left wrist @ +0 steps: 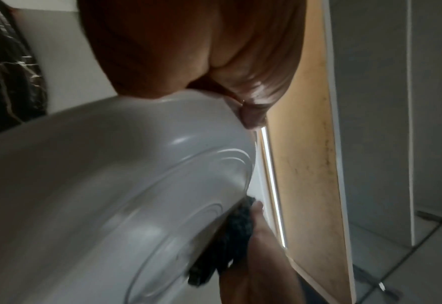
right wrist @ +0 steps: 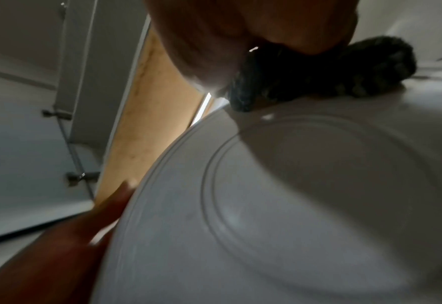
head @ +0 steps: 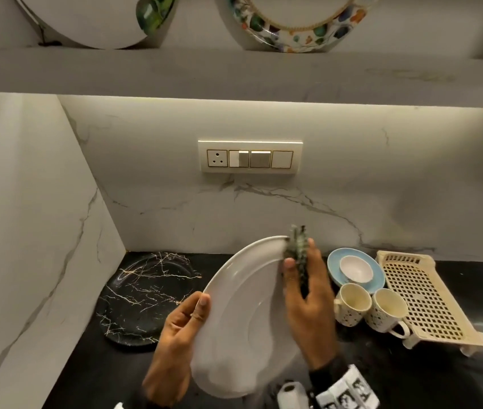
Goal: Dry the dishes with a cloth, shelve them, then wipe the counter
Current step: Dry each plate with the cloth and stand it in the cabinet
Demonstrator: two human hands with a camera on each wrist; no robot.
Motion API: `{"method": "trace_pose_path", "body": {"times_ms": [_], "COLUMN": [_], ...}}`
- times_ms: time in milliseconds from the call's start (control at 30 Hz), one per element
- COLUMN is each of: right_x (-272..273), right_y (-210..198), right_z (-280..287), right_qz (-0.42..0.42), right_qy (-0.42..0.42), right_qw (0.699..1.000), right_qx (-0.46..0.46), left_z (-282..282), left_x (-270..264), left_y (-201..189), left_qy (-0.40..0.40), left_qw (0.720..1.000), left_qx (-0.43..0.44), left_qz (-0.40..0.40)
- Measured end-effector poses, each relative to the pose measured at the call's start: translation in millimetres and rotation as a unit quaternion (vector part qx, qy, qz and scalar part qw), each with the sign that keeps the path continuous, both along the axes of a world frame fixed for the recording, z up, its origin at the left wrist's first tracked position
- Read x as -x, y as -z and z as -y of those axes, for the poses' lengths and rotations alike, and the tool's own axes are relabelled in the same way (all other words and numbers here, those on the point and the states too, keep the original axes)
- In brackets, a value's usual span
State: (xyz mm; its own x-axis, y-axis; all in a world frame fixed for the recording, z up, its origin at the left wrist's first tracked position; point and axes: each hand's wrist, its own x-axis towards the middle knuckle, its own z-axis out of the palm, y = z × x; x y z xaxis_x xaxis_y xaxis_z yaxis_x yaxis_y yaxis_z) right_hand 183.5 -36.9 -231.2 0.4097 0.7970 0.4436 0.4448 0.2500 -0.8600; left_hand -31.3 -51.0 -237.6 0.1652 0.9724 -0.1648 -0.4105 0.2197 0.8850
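Plate: white plate [head: 243,317] held tilted on edge above the black counter [head: 93,376], its face turned toward the right hand.
Left hand: left hand [head: 175,343] grips the plate's left rim, thumb on the front face, fingers curled behind it.
Right hand: right hand [head: 308,293] is closed round a dark cloth [head: 296,249], pressing it over the plate's top right rim.
Handling: glazed and stiff, so likely slippery where damp and apt to chip if it knocks the counter or wall; by its size, moderately heavy for one hand. The rim is the sensible place to hold, thumb on one face and fingers on the other.
Cloth: soft and bunched; it folds over the edge, so both faces of the rim can be wiped together.
Still waiting: blue saucer [head: 376,276] with a small white bowl [head: 356,270] on it, and two speckled cups [head: 352,305] just in front, beside a cream drying rack [head: 429,302].
Counter: dark, glossy stone; a black veined round platter [head: 143,296] lies at the left corner. Whether the surface is wet is hard to tell from the glare.
Room: pale marble wall with a switch panel [head: 250,156]; above it a shelf [head: 234,72] bearing a plain white plate [head: 87,19] and a patterned plate [head: 302,28] leaning upright.
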Motion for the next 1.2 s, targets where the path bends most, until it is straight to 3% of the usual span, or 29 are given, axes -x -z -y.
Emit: {"method": "trace_pose_path", "body": {"times_ms": [133,200,267,333,433,500,633,767,833,933,1033,1100,1200], "right_x": [58,67,52,28,-13,-18,35,56,32,-12,-28,-13,28], "right_y": [-9,1,6,8,15,19,15,28,26,23,22,22,23], "right_z": [26,33,26,15,-6,-8,21,53,48,27,12,17,45], "right_qz": [0.132,0.222,0.261,0.224,0.049,-0.002,0.097,0.297,0.275,0.069,-0.047,-0.039,0.115], "right_qy": [-0.16,-0.174,-0.18,-0.168,-0.076,-0.035,-0.144,-0.21,-0.211,-0.145,-0.061,-0.053,-0.15], "right_qw": [0.978,0.958,0.945,0.957,0.996,0.999,0.984,0.927,0.936,0.987,0.997,0.998,0.981], "right_qx": [-0.033,-0.055,-0.075,-0.07,-0.02,-0.002,-0.033,-0.094,-0.065,-0.009,0.018,0.016,-0.039], "left_z": [-6,-6,-2,2,4,4,0,-3,-1,-1,1,0,-7], "left_x": [-10,-10,-7,-1,6,3,-9,-11,-8,-2,-2,-4,-2], "left_y": [-8,-9,-8,-8,-13,-20,-29,-32,-34,-37,-43,-45,-45], "left_qy": [0.01,0.01,0.004,-0.025,-0.065,-0.07,-0.093,-0.078,-0.075,-0.093,-0.099,-0.115,-0.143], "left_qw": [0.998,0.998,0.997,0.997,0.995,0.995,0.991,0.986,0.989,0.991,0.991,0.99,0.986], "left_qx": [-0.058,-0.066,-0.065,-0.056,-0.026,-0.028,-0.015,-0.014,-0.027,-0.036,-0.044,-0.05,-0.03], "left_qz": [0.007,0.02,0.034,0.04,0.065,0.067,0.094,0.148,0.127,0.085,0.073,0.072,0.081]}}
